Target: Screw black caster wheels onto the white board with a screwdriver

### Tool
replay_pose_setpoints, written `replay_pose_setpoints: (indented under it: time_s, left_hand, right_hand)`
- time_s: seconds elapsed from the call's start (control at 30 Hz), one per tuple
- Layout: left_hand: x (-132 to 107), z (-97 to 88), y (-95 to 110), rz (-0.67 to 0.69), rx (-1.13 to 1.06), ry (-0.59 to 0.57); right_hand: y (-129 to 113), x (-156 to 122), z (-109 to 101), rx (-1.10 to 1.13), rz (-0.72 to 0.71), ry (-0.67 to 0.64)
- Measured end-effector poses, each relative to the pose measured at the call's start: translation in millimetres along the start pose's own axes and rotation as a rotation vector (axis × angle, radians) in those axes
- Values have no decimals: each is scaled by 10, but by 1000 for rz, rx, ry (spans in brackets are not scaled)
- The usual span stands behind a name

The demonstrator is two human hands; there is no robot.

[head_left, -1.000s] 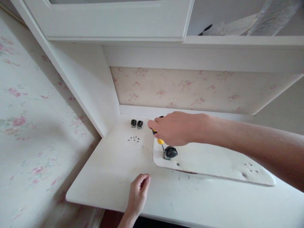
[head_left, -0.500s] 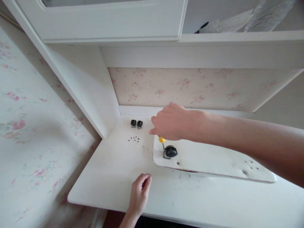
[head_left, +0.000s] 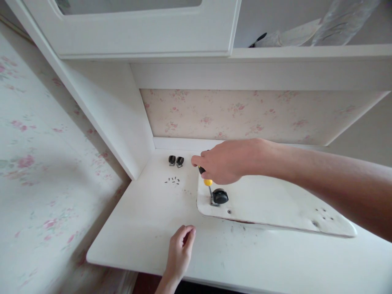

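Observation:
My right hand (head_left: 223, 163) is closed round the handle of a screwdriver (head_left: 208, 182), yellow and black. Its metal shaft points down to the plate of a black caster wheel (head_left: 220, 196), which sits on a white board (head_left: 260, 204). The contact of the tip with a screw is too small to make out. My left hand (head_left: 180, 249) rests curled at the desk's front edge, thumb against fingers; whatever it may hold is hidden.
Two loose caster wheels (head_left: 176, 161) stand at the back left of the white desk (head_left: 137, 237), with several small screws (head_left: 173, 180) in front of them. Bare holes (head_left: 324, 213) show at the board's right end. A cabinet (head_left: 143, 36) overhangs the desk.
My right hand has turned at the wrist and dropped slightly, so more of the screwdriver's handle shows. The left hand and the casters have stayed in place.

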State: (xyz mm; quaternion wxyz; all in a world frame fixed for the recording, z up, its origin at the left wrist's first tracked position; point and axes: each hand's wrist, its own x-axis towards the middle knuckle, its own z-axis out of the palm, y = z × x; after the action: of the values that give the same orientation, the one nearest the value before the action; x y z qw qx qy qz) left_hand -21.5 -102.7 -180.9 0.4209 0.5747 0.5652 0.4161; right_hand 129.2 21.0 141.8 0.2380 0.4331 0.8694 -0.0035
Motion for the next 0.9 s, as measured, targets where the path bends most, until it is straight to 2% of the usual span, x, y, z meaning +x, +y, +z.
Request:
replay_pose_setpoints:
  time_s: [0.13, 0.23, 0.33, 0.4, 0.57, 0.77, 0.9]
  left_hand:
    - [19, 24, -26, -14, -40, 6]
    - [49, 53, -3, -124, -151, -10]
    - [98, 64, 119, -276, -377, -67]
    - [131, 55, 244, -330, -570, -121]
    - [162, 41, 459, -418, -917, -177]
    - [131, 71, 461, -457, -1011, -158]
    - [120, 75, 481, -443, -1052, -173]
  right_hand:
    - [2, -19, 8, -82, 9, 38]
    - [-9, -37, -6, -108, -7, 68]
    - [9, -59, -5, -1, 3, 2]
    - [25, -63, 6, 19, 10, -28]
    - [13, -63, 24, -115, -25, 76]
    - [-40, -134, 13, -7, -85, -4]
    - [-44, -87, 35, -137, -31, 111]
